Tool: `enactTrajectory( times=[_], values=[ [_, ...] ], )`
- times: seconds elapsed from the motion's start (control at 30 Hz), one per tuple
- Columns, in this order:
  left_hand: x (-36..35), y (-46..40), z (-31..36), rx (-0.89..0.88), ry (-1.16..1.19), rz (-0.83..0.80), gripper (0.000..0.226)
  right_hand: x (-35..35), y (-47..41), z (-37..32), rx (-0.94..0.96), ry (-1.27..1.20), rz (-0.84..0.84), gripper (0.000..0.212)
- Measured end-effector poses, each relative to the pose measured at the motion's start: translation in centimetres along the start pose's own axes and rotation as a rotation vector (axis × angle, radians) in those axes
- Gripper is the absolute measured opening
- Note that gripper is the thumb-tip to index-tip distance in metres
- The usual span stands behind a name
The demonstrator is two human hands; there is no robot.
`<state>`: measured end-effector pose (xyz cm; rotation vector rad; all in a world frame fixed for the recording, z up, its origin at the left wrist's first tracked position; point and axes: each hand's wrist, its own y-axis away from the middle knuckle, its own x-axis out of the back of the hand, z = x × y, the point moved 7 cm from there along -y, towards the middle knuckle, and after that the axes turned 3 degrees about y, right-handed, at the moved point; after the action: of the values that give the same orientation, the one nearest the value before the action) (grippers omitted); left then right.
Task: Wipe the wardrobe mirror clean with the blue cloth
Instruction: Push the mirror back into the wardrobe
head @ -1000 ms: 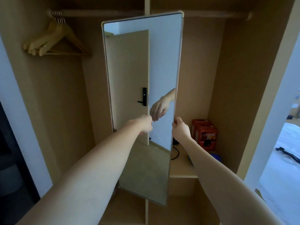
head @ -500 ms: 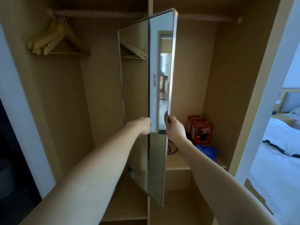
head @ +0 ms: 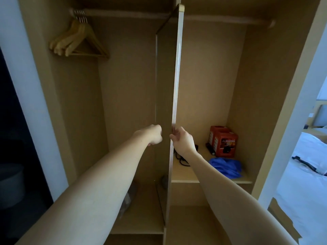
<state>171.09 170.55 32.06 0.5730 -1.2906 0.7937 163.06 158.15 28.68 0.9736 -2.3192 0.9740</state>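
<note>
Mirror-positioning step: tall gold-framed swivel wardrobe mirror edge-on, right hand fingers pinching its rim, left hand fingers curled, grip unclear. Crumpled blue cloth unheld on the right shelf. Next, probably: turn glass outward, fetch cloth.

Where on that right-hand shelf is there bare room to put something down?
The shelf is bare along its front edge, between the mirror and the blue cloth. Further back it is crowded: black cable, red boxes, and the cloth fills the right.
</note>
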Motion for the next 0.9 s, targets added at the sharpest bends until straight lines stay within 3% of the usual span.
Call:
enactTrajectory(
  times=[0.23, 0.37, 0.9],
  values=[
    [1.6, 1.0, -4.1, 0.066, -0.025, 0.043, 0.024, -2.9, -0.4, -2.8, 0.016, -0.052, -0.071, 0.005],
    [2.0, 1.3, -6.1, 0.093, -0.017, 0.035, 0.029, -2.8, -0.9, -2.4, 0.001, -0.086, -0.087, 0.011],
    [0.9, -1.7, -5.6, 0.049, -0.022, 0.003, 0.027, -4.1, -2.4, -2.1, -0.008, -0.028, -0.100, 0.009]
  ],
)
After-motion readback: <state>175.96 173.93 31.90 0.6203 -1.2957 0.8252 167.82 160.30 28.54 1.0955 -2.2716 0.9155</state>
